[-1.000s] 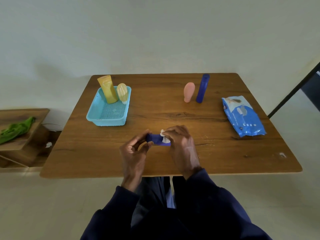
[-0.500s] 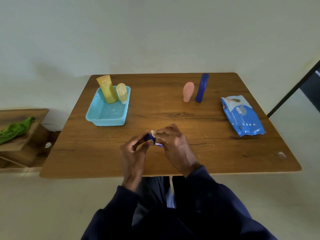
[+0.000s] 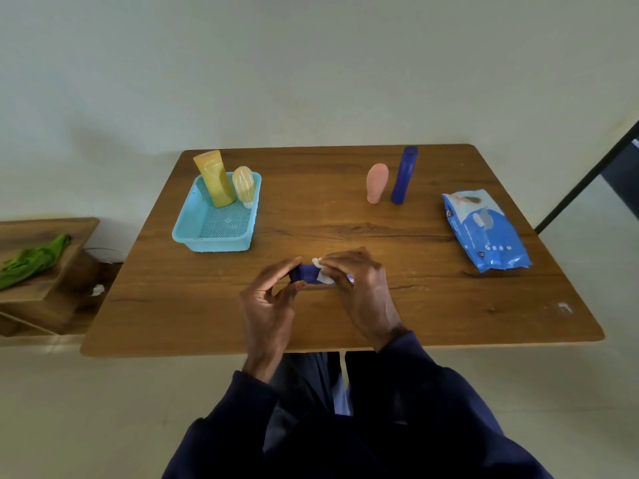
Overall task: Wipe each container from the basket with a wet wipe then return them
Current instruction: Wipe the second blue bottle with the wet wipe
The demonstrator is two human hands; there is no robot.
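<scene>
So the small container (image 3: 306, 273) is held just above the near middle of the worktop (image 3: 380, 236), between both hands. The left hand (image 3: 269, 299) pinches its left end with thumb and fingertips. The right hand (image 3: 359, 288) is curled over the other end with the wipe (image 3: 320, 267) bunched under its fingers, so most of the container is hidden.

Handling-wise, I'd guess it's light, hard plastic. It looks stiff enough to squeeze without denting, but it'll probably get slick once it's wet. Pinching the ends and rubbing the middle seems the sane way, then swap ends. The wipe is soft and floppy and will fold over itself, so keep it wadded against the fingers.

Counts:
- containers: five that I can see
- two in the basket (image 3: 214, 242), a yellow tube (image 3: 214, 178) and a pale bottle (image 3: 243, 184), both leaning at its far end
- two upright on the far side of the worktop, a pink bottle (image 3: 377, 183) just beside a tall bottle (image 3: 404, 174)
- one in the hands
- one basket, one wipe out, one pack (image 3: 484, 233) lying flat on the right, well apart from everything else

Can't tell which of the others are wiped already
</scene>
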